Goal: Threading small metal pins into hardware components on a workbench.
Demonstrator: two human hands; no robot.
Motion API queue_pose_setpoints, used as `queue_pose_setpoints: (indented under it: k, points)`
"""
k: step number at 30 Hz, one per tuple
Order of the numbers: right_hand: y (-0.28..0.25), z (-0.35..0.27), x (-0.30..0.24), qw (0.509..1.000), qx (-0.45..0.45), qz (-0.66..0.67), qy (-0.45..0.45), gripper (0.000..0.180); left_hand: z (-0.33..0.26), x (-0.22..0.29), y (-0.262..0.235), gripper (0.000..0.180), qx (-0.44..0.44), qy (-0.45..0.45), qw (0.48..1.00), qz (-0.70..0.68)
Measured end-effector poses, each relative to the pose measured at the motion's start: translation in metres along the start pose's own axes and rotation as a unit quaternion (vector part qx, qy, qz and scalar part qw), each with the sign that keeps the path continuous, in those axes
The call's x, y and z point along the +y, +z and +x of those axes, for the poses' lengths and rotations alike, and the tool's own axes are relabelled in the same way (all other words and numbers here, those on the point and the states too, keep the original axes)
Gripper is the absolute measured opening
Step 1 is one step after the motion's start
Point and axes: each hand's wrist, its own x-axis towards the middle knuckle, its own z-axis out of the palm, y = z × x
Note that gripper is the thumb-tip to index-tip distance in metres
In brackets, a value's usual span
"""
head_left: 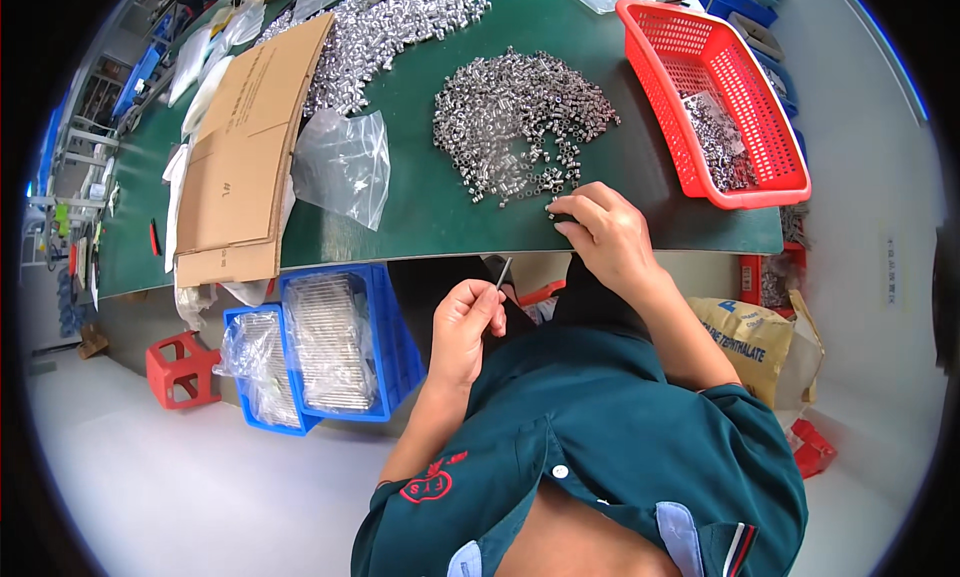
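My left hand (466, 317) is closed around a thin grey metal rod (504, 273), held in front of the table edge with its tip pointing up. At the table's near edge, my right hand (604, 231) has its thumb and forefinger close together by a small silver metal piece (551, 215); whether the fingers grip it is too small to tell. Just beyond that hand spreads a pile of small silver metal sleeves (520, 122) on the green table (420, 227).
A red plastic basket (712, 199) with metal pieces stands at the right. Folded cardboard (235, 167) and a clear plastic bag (342, 167) lie at the left. A larger metal heap (400, 27) is behind. Blue crates (400, 347) and a red stool (182, 371) stand below.
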Motion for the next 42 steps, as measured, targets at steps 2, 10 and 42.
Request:
queue_pose_setpoints:
  k: [2,10,42]
  points:
    - [0.001,0.000,0.000,1.000,-0.002,0.000,-0.006,0.018,0.000,-0.001,0.000,0.014,-0.001,-0.001,1.000,-0.001]
    - [0.002,0.002,0.006,0.999,-0.013,-0.023,-0.047,0.016,-0.002,-0.001,0.001,0.014,-0.005,0.005,1.000,-0.010]
    - [-0.005,-0.023,-0.033,0.696,-0.170,0.568,0.406,0.010,-0.002,0.005,0.018,0.011,0.005,0.203,0.914,0.351]
